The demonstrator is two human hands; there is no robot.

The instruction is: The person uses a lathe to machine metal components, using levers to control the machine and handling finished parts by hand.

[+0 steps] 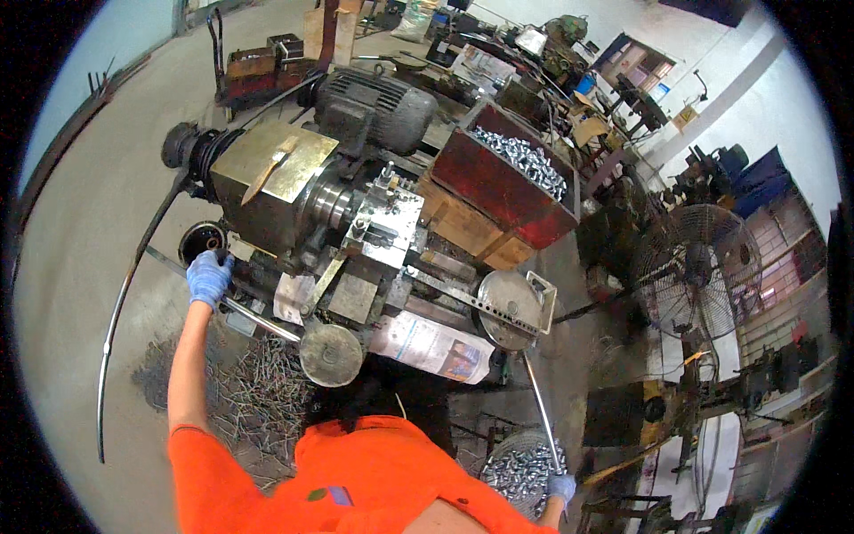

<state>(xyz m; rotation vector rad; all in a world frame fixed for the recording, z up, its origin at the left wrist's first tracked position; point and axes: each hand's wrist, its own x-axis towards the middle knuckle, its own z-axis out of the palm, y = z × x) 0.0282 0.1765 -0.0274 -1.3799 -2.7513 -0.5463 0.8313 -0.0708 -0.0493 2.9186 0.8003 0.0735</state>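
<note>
My left hand [210, 278], in a blue glove, is closed beside a black round cup-shaped part [203, 240] at the left end of a lathe [276, 169]. A long metal bar [258, 319] runs past that hand; its fingers hide what they grip. At the lower right, my right hand [560, 487], also gloved in blue, is wrapped round the lower end of a shiny metal lever [541, 405]. The lever slopes up to a round metal disc [509, 307] on the machine. Under my right hand stands a round basket of small metal parts [523, 472].
A red box [471, 182] heaped with small metal pieces stands on wood behind the lathe. Metal shavings [258, 392] cover the floor at left. A printed paper [431, 345] lies across the machine front. A large caged fan [698, 267] stands at right. A bent bar [111, 329] juts out left.
</note>
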